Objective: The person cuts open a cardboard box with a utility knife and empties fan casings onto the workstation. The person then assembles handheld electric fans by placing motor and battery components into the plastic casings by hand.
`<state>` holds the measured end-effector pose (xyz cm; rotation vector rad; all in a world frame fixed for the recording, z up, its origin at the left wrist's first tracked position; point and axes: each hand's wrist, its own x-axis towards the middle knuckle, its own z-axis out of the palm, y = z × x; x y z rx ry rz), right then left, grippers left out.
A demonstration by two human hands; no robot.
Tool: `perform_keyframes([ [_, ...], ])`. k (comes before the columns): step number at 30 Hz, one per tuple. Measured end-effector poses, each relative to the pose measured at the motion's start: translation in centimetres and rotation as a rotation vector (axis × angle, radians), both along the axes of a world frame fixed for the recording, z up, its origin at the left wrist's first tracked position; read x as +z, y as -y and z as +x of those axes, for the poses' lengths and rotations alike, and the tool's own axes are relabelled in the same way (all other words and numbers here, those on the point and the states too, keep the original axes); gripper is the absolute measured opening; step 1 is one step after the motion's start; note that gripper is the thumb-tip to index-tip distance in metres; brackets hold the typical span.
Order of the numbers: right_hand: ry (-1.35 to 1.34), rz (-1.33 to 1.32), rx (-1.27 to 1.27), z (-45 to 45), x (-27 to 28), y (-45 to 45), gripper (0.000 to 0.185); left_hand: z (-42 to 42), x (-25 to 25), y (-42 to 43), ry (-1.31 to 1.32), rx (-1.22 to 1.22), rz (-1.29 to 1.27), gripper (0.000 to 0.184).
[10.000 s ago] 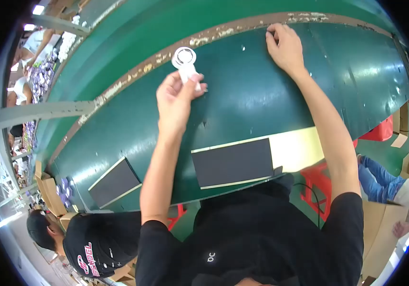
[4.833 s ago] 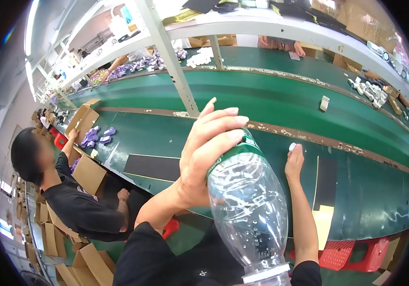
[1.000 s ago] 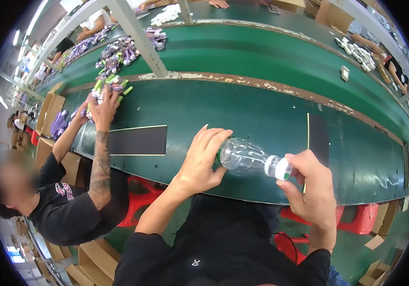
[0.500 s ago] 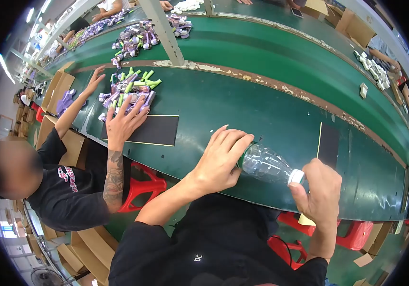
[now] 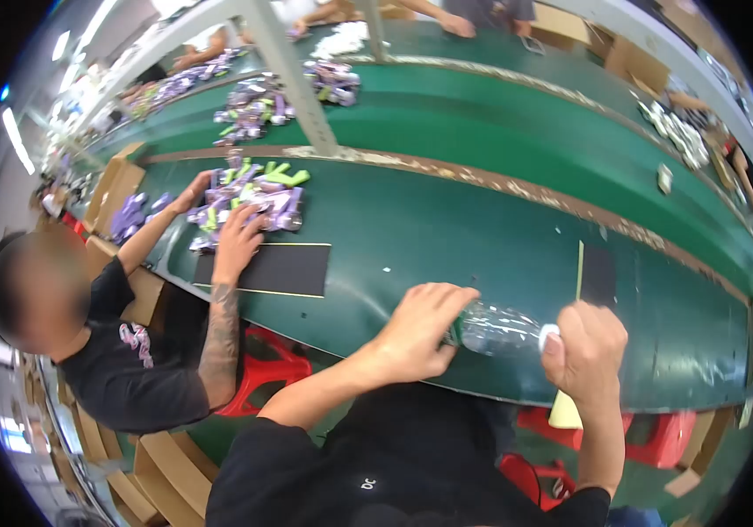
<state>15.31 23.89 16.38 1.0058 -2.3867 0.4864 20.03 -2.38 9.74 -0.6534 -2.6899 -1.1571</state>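
Observation:
A clear plastic bottle (image 5: 501, 330) lies on its side in the air just over the green table (image 5: 394, 237), its neck toward the right. My left hand (image 5: 425, 332) is wrapped round its green-labelled base end. At the other end, my right hand (image 5: 585, 347) grips the white cap (image 5: 549, 335) between thumb and curled fingers. Whether the cap is still joined to the neck cannot be made out. Behind my right hand lies a dark mat (image 5: 598, 274) with a yellow edge.
At left a co-worker (image 5: 130, 351) has both hands at a pile of purple and green items (image 5: 258, 198), beside another dark mat (image 5: 288, 269). A grey post (image 5: 293, 83) rises behind the table. Red stools (image 5: 266, 369) and cartons (image 5: 170, 465) stand below.
Ten seconds ago my left hand held a small white device; now it holds the bottle. My right hand has come to the cap and turned its knuckles upward. The co-worker's pile has come onto the table.

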Motion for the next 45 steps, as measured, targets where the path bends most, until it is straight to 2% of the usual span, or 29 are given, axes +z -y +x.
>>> perform_keyframes([
  [1, 0.019, 0.0, -0.004, 0.2, -0.4, -0.2, 0.045, -0.1, -0.2, -0.3, -0.072, 0.044, -0.011, 0.075],
  [2, 0.074, -0.06, -0.088, 0.2, -1.4, 0.0, 0.056, -0.2, -0.3, -0.5, -0.1, 0.091, -0.064, 0.075],
  [5, 0.378, -0.274, -0.047, -0.5, -1.8, -0.6, 0.067, -1.1, 0.3, -0.2, -0.186, 0.147, -0.097, 0.077],
  [7, 0.578, -0.546, 0.066, -0.9, -1.9, -1.7, 0.073, -2.3, 1.6, 0.2, -0.219, 0.144, -0.063, 0.076],
  [9, 0.523, -0.618, 0.003, -1.0, -1.9, -1.4, 0.067, -4.8, 3.6, 2.1, -0.097, 0.124, 0.34, 0.074],
  [10, 0.568, -0.514, -0.108, -0.6, -1.4, -1.7, 0.048, -6.2, 5.0, 3.0, -0.139, 0.128, 0.43, 0.073],
  [11, 0.468, -0.39, -0.199, -0.6, -1.8, -2.1, 0.042, -7.8, 6.9, 4.0, -0.18, 0.143, 0.52, 0.073],
  [13, 0.276, -0.137, -0.362, -0.7, -4.1, -3.2, 0.032, -11.8, 12.1, 6.2, -0.406, 0.172, 0.507, 0.072],
  [14, 0.425, -0.043, -0.431, -0.4, -4.8, -4.5, 0.038, -13.6, 15.0, 6.6, -0.469, 0.166, 0.599, 0.069],
  [15, 0.35, -0.02, -0.474, -0.2, -6.4, -5.5, 0.042, -15.4, 17.9, 7.0, -0.533, 0.157, 0.693, 0.065],
  [17, 0.211, 0.029, -0.569, 0.5, -10.1, -7.1, 0.051, -19.4, 23.2, 8.2, -0.597, 0.208, 0.595, 0.054],
  [18, 0.337, 0.07, -0.636, 1.1, -10.8, -7.7, 0.065, -21.6, 25.3, 8.0, -0.618, 0.234, 0.61, 0.049],
  [19, 0.347, 0.11, -0.677, 1.7, -12.0, -8.1, 0.067, -24.0, 27.0, 7.8, -0.639, 0.262, 0.628, 0.043],
  [20, 0.355, 0.149, -0.718, 2.2, -13.5, -8.3, 0.069, -27.5, 28.4, 8.2, -0.633, 0.209, 0.654, 0.049],
  [21, 0.364, 0.19, -0.759, 2.7, -14.5, -8.6, 0.071, -30.2, 29.2, 8.3, -0.627, 0.157, 0.68, 0.056],
  [22, 0.495, 0.158, -0.769, 3.1, -14.8, -8.7, 0.075, -30.9, 30.0, 6.7, -0.568, 0.319, 0.628, 0.047],
  [25, 0.479, 0.133, -0.751, 4.2, -16.2, -8.4, 0.082, -36.3, 31.3, 5.1, -0.577, 0.404, 0.554, 0.056],
  [28, 0.517, 0.133, -0.775, 4.4, -16.4, -7.9, 0.088, -40.0, 31.7, 3.2, -0.589, 0.394, 0.501, 0.053],
  [31, 0.529, 0.131, -0.8, 4.1, -16.2, -7.4, 0.089, -43.4, 31.3, 2.6, -0.636, 0.572, 0.289, 0.074],
  [32, 0.526, 0.137, -0.806, 3.8, -16.2, -7.3, 0.089, -44.2, 32.2, 3.6, -0.527, 0.503, 0.168, 0.065],
  [33, 0.526, 0.142, -0.812, 3.6, -16.3, -7.2, 0.089, -46.1, 31.8, 4.1, -0.578, 0.596, 0.207, 0.076],
  [34, 0.517, 0.142, -0.815, 3.4, -16.3, -7.2, 0.088, -45.6, 32.4, 4.6, -0.458, 0.533, 0.167, 0.081],
  [35, 0.504, 0.096, -0.812, 3.4, -16.1, -7.1, 0.087, -45.2, 32.8, 4.7, -0.333, 0.469, 0.123, 0.086],
  [37, 0.482, 0.011, -0.807, 3.1, -15.7, -7.0, 0.085, -42.5, 32.1, 3.1, -0.676, 0.405, 0.173, 0.082],
  [38, 0.376, -0.014, -0.806, 3.1, -14.9, -6.8, 0.079, -40.6, 31.6, 2.3, -0.847, 0.368, 0.204, 0.079],
  [41, 0.398, -0.534, -0.472, 2.6, -10.1, -6.1, 0.071, -33.3, 26.6, 0.2, -1.306, 0.241, 0.313, 0.073],
  [43, 0.781, -1.294, 0.11, 2.0, -8.1, -5.4, 0.077, -24.1, 20.4, -4.3, -0.976, 0.002, 0.51, 0.039],
  [44, 0.924, -1.538, 0.402, 2.0, -6.7, -4.7, 0.084, -19.7, 17.2, -5.5, -0.791, -0.028, 0.46, 0.028],
  [45, 0.966, -1.605, 0.541, 2.0, -6.5, -4.4, 0.085, -16.4, 14.4, -6.4, -0.622, -0.058, 0.413, 0.019],
])
